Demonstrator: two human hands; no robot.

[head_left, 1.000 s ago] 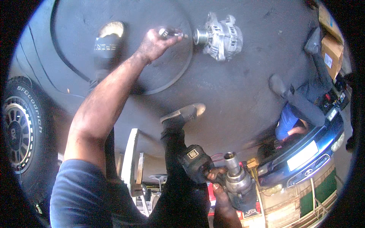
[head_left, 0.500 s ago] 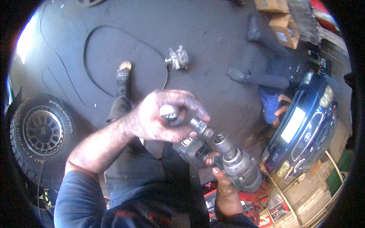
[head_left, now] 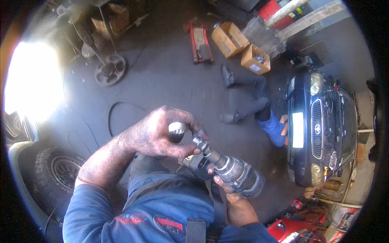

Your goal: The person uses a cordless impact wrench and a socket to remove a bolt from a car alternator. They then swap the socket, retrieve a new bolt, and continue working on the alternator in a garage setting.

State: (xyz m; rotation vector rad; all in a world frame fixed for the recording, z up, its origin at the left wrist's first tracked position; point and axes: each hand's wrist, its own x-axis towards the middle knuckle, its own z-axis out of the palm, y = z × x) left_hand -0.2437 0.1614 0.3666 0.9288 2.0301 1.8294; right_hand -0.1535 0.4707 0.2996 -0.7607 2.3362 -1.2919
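My left hand (head_left: 156,133) pinches a small shiny metal socket adapter (head_left: 199,142) between thumb and index finger. A ridged, white-topped metal cylinder (head_left: 177,130) also sits in the curl of that hand. In my right hand (head_left: 227,189) is a cordless impact wrench (head_left: 245,178), its nose tilted up toward my left hand. The adapter lines up with the dark socket (head_left: 219,160) on the nose and appears to touch it. My right palm is hidden behind the tool; a few fingertips show by the handle.
On the right, a person in a blue shirt (head_left: 272,128) lies by the front of a dark blue car (head_left: 298,162). Cardboard boxes (head_left: 229,38) and a red floor jack (head_left: 199,42) stand ahead. At left are a wheel (head_left: 60,170) and a black belt (head_left: 111,117).
The adapter, apart from the wrench nose earlier, now meets it in line. The view has swung upward, bringing the floor jack and more of the car's front into sight.
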